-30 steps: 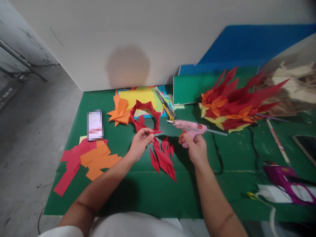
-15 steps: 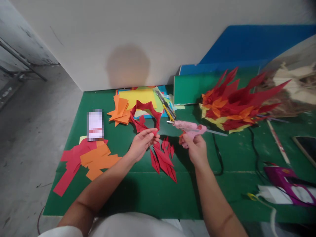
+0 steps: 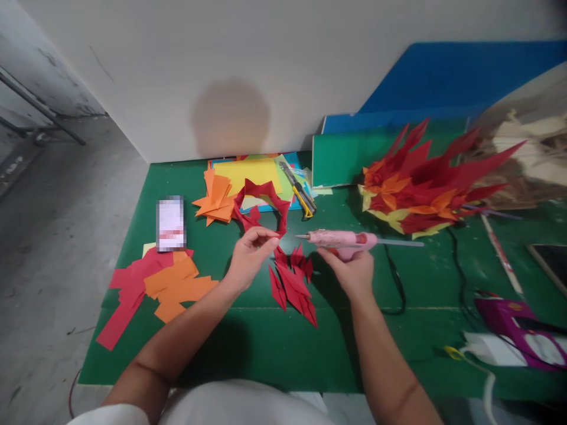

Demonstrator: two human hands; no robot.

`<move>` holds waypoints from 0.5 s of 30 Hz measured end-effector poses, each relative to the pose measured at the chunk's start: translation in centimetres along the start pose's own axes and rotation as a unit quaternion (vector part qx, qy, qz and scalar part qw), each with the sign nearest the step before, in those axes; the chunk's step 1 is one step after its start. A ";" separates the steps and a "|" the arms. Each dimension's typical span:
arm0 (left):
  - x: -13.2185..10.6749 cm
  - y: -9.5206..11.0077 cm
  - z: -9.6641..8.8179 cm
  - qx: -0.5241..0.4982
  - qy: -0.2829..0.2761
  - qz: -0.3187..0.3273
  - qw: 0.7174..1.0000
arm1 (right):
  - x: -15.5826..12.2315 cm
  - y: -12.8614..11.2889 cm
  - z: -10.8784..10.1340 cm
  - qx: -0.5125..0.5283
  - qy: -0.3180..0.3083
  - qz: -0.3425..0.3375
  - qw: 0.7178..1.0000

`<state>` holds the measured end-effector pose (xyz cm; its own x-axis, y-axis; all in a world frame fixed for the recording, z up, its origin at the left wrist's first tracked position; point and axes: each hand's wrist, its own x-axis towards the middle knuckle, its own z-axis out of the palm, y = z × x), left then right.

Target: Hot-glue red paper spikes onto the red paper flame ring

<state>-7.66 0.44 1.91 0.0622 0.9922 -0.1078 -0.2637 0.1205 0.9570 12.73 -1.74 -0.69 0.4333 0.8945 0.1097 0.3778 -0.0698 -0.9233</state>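
Observation:
My left hand [image 3: 248,258] is closed in a pinch on the near end of a ring of folded red paper points [image 3: 261,206] that lies on the green mat [image 3: 248,342]. My right hand [image 3: 352,268] grips a pink glue gun [image 3: 343,239], held level with its metal tip pointing left toward the pinched paper; a gap remains between tip and paper. A glue stick juts from the gun's back end. Between my hands lies a pile of loose folded red pieces [image 3: 295,283].
Orange folded pieces [image 3: 215,200], a stack of coloured paper sheets [image 3: 250,172] and a yellow utility knife [image 3: 299,190] lie at the back. Red and orange strips [image 3: 153,286] sit left, a phone [image 3: 170,224] above them. A red-orange paper flower [image 3: 420,186], black cable [image 3: 396,283] and purple tool [image 3: 516,321] are right.
The glue gun has dropped slightly and levelled, its tip now nearer the red paper. My left hand stays pinched on the red ring, shifted slightly left.

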 end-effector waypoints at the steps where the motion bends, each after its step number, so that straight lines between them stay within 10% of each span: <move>1: 0.0 -0.1 0.0 -0.002 0.009 -0.003 1.000 | -0.1 -0.1 0.0 -0.013 0.004 -0.009 1.000; 15: 0.6 -1.2 -0.2 -0.022 0.001 -0.034 0.999 | -0.4 -0.2 0.6 -0.112 0.001 0.023 0.993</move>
<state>-7.50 0.92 0.62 0.0800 0.9819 -0.1717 -0.3016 0.1880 0.9347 11.97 -1.84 -0.74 0.4564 0.8870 0.0705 0.5295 -0.2071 -0.8226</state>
